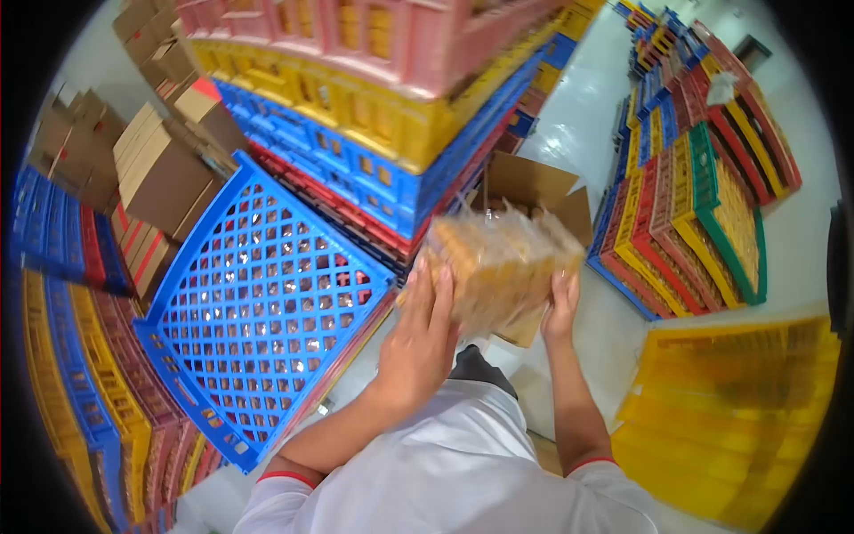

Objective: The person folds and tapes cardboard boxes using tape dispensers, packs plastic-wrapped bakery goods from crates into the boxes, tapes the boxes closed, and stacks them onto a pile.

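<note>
Tall crate stack (pixel 302 102) sits just past the blue crate (pixel 191 392), open carton (pixel 525 173) off to its right. Also right of it: a blurry plastic-wrapped bundle (pixel 507 267), squeezed between left hand (pixel 418 334) and right hand (pixel 560 307), each grip part-curled around an opposite end.

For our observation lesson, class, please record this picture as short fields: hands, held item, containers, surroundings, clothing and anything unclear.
Hands: left hand and right hand, on opposite sides of the bundle
Held item: wrapped bundle, clear film, orange-tan contents
Left: blue crate with lattice
Beyond bundle: open cardboard box, partly hidden
Ahead: crate stack, pink, yellow, blue, red
Clothing: white shirt, red sleeve trim
Unclear: exact contents, blurred
</note>
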### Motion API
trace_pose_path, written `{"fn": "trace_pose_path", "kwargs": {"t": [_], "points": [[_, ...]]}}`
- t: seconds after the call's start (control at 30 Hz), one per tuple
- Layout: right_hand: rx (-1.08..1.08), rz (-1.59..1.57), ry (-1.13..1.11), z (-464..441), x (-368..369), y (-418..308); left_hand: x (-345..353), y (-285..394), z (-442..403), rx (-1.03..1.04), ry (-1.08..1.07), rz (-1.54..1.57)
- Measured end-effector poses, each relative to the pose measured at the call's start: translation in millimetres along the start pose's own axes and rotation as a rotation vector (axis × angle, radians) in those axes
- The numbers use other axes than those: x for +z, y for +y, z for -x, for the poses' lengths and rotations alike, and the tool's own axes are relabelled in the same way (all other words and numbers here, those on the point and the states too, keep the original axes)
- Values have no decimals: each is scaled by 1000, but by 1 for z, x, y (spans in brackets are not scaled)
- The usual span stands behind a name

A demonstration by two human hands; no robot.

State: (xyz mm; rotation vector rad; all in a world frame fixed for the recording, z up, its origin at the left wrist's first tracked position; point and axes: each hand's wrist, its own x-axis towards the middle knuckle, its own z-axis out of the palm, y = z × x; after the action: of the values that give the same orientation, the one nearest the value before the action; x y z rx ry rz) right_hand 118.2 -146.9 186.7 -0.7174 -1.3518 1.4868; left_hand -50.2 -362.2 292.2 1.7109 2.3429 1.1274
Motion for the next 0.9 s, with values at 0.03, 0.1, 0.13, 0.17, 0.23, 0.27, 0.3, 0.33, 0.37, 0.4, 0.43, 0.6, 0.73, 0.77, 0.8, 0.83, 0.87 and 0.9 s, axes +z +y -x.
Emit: {"fn": "trace_pose_path", "kwargs": {"t": [0.03, 0.1, 0.13, 0.17, 0.23, 0.27, 0.3, 0.33, 0.37, 0.4, 0.43, 0.6, 0.73, 0.77, 0.8, 0.83, 0.87, 0.9], "points": [[46, 7, 15, -27, -14, 0, 16, 6, -23, 21, -15, 2], [100, 22, 41, -84, -39, 7, 50, 19, -76, 38, 27, -17], [109, 32, 47, -113, -50, 13, 69, 23, -104, 52, 24, -18], [101, 27, 48, -142, -68, 29, 90, 26, -134, -60, -63, -57], [257, 124, 43, -195, -102, 61, 134, 24, -188, -194, -147, -102], [315, 154, 34, -218, -114, 68, 155, 18, -212, -175, -136, -101], [334, 254, 9, -234, -119, 70, 169, 13, -236, -154, -134, -104], [365, 357, -13, -240, -129, 75, 176, 14, -258, -201, -212, -134], [385, 351, -16, -249, -142, 82, 182, 15, -280, -247, -285, -161], [453, 312, -88, -264, -151, 88, 191, 8, -302, -250, -289, -169], [519, 272, -164, -277, -159, 92, 202, -5, -321, -246, -339, -184], [826, 369, -240, -308, -179, 111, 214, 2, -380, -400, -572, -135], [795, 131, -239, -303, -183, 131, 220, 16, -396, -425, -647, -178], [748, 39, -234, -305, -182, 132, 219, 19, -399, -433, -670, -199], [747, 37, -246, -308, -182, 131, 226, 8, -402, -442, -662, -202], [752, 72, -243, -311, -185, 129, 235, -4, -402, -327, -677, -247], [759, 106, -238, -311, -187, 129, 237, -4, -400, -275, -687, -270], [766, 104, -247, -311, -188, 129, 232, 6, -399, -223, -694, -294]]}}
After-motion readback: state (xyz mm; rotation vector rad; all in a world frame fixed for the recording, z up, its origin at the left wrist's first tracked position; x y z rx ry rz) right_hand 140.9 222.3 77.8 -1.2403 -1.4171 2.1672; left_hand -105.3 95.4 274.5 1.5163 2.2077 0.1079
